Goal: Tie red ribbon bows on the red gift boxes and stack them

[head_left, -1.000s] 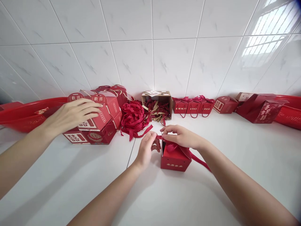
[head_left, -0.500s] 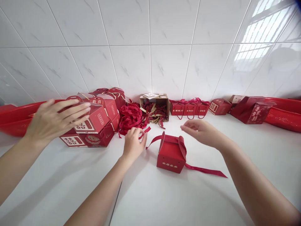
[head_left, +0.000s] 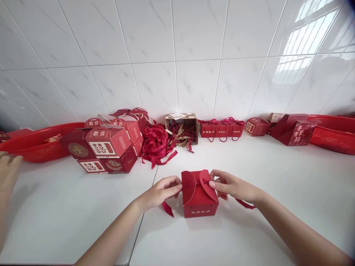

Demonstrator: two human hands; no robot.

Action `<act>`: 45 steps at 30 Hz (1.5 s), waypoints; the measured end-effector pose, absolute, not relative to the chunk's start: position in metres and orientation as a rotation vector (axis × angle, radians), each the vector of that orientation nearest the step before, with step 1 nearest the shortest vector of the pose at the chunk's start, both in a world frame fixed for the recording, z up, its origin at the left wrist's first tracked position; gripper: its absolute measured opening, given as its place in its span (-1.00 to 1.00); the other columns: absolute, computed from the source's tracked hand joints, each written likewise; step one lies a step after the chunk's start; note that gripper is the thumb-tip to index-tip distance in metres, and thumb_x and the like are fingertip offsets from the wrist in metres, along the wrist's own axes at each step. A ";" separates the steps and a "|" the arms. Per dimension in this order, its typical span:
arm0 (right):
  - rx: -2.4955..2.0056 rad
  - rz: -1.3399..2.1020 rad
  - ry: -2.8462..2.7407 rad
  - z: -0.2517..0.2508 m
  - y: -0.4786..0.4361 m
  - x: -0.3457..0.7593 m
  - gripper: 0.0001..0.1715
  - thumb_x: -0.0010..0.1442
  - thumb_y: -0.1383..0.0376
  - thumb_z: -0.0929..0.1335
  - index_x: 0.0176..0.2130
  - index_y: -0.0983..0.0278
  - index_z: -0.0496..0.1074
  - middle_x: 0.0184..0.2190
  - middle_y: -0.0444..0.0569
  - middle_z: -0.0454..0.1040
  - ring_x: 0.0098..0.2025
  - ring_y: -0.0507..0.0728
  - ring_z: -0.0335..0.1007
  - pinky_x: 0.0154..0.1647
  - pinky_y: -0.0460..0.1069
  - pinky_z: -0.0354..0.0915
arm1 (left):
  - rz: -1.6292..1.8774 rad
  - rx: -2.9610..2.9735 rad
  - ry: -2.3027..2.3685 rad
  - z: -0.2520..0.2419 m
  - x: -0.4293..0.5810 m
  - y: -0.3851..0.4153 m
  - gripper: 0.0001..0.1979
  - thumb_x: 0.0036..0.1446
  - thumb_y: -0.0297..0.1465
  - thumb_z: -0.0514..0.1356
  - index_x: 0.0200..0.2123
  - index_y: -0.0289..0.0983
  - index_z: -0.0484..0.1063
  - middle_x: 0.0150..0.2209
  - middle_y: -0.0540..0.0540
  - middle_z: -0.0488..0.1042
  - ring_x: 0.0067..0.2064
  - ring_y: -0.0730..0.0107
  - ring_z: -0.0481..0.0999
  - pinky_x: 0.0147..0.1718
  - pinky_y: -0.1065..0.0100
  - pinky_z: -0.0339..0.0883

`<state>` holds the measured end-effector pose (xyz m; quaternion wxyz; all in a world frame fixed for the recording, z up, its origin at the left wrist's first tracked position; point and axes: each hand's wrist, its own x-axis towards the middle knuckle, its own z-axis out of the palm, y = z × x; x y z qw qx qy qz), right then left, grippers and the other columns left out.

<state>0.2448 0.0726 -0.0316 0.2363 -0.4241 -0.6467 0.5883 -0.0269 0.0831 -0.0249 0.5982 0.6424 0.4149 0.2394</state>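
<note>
A small red gift box (head_left: 200,211) with gold lettering sits on the white table, its rounded flaps folded over the top. My left hand (head_left: 165,188) is closed at the box's left side, fingertips against the edge. A red ribbon (head_left: 168,209) hangs below those fingers and appears pinched in them. At the right flap, my right hand (head_left: 229,186) pinches the same ribbon where it passes through a slot. The ribbon's other tail trails out behind the right wrist.
Stacked red boxes (head_left: 107,142) stand left, beside a heap of red ribbon (head_left: 156,142) and an open carton (head_left: 196,122) of ribbons. Small tied boxes (head_left: 222,129) line the wall. Red baskets (head_left: 41,151) flank both sides. Another person's hand (head_left: 9,168) is at the left edge.
Both my hands have come to the box, which now sits nearer with its flaps brought together. My left hand let go of a loose ribbon end by the heap. The other person's hand withdrew left.
</note>
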 end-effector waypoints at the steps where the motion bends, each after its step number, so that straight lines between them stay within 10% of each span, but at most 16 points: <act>1: -1.115 1.683 -1.753 -0.032 0.071 0.247 -0.52 0.17 -0.12 0.30 -0.34 0.25 0.27 -0.53 -0.21 0.21 -0.52 -0.04 0.06 -0.44 -0.07 0.09 | 0.559 1.450 0.995 -0.026 -0.033 0.079 -0.70 0.04 -0.15 0.25 -0.47 -0.28 0.38 -0.49 0.05 0.28 -0.44 0.49 0.21 -0.47 0.44 0.07; 7: -1.163 1.656 -1.638 -0.029 0.074 0.259 -0.40 0.18 -0.13 0.26 -0.55 0.25 0.03 -0.59 -0.27 -0.13 -0.55 -0.04 -0.29 -0.52 -0.05 -0.23 | 0.765 1.246 1.144 -0.038 -0.057 0.073 -0.58 0.04 -0.08 0.23 -0.58 -0.28 0.22 -0.58 0.09 0.19 -0.57 0.57 0.05 -0.59 0.45 -0.16; 29: -1.503 0.844 -1.961 0.018 0.072 0.279 -0.37 0.17 -0.12 0.25 -0.60 0.24 -0.05 -0.63 -0.23 -0.12 -0.57 -0.03 -0.24 -0.58 -0.05 -0.19 | 0.973 1.387 1.146 0.018 -0.069 0.073 -0.67 0.03 -0.17 0.27 -0.55 -0.25 0.26 -0.54 0.06 0.22 -0.48 0.48 0.20 -0.49 0.42 0.12; 36: -1.485 0.115 -1.991 0.009 0.043 0.270 -0.68 0.29 0.05 0.16 -0.22 0.20 0.31 -0.19 0.08 0.41 -0.21 0.22 0.32 -0.29 0.07 0.23 | 1.415 1.879 1.840 0.010 -0.069 0.063 -0.67 -0.06 -0.15 0.26 -0.26 -0.20 0.37 -0.27 -0.07 0.35 -0.25 0.22 0.33 -0.30 0.31 0.22; 41: -1.422 0.806 -2.385 -0.027 0.019 0.254 -0.60 0.31 0.10 0.12 -0.41 0.18 0.35 -0.41 -0.01 0.43 -0.39 0.17 0.33 -0.34 0.07 0.21 | 0.615 1.883 1.441 -0.021 -0.046 0.023 -0.70 0.14 -0.18 0.11 -0.52 -0.21 0.43 -0.55 -0.01 0.35 -0.49 0.33 0.27 -0.49 0.38 0.06; 45: -1.367 1.246 -1.804 -0.058 0.027 0.241 -0.77 0.21 0.10 0.25 -0.28 0.14 0.41 -0.30 -0.03 0.47 -0.26 0.20 0.40 -0.27 0.08 0.30 | 0.698 1.682 1.403 -0.051 -0.030 0.017 -0.80 0.14 -0.21 0.14 -0.35 -0.16 0.51 -0.60 0.03 0.33 -0.53 0.34 0.25 -0.51 0.40 0.01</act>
